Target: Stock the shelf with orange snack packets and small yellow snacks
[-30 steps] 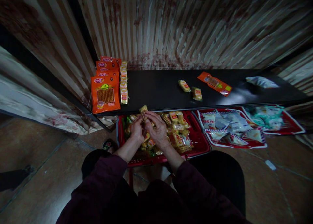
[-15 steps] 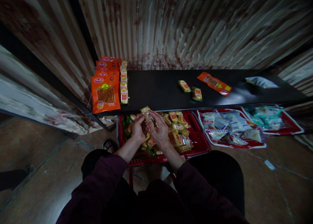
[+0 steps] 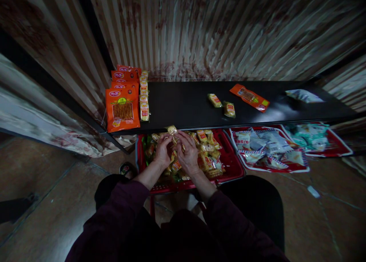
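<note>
A small yellow wrapped snack pack (image 3: 172, 130) is held between my fingertips, just in front of the shelf's front edge. My left hand (image 3: 163, 150) grips it from the left, and my right hand (image 3: 187, 152) has its fingers closed on the other side. Beneath both hands, a red basket (image 3: 233, 161) holds many similar yellow packs. On the black shelf (image 3: 180, 102), a row of yellow packs (image 3: 144, 98) stands beside upright orange snack bags (image 3: 123, 109). Two loose yellow packs (image 3: 214, 100) lie farther right.
An orange bag (image 3: 249, 98) and a silvery bag (image 3: 304, 96) lie on the shelf's right half. Under the shelf, a second red basket (image 3: 297, 170) holds white and blue bags, and another has teal packets (image 3: 317, 136). A dark post (image 3: 95, 29) rises at the shelf's left end.
The pack between my fingers has shifted and turned slightly. My fingers have moved a little around it, and the things on the shelf stay in place.
</note>
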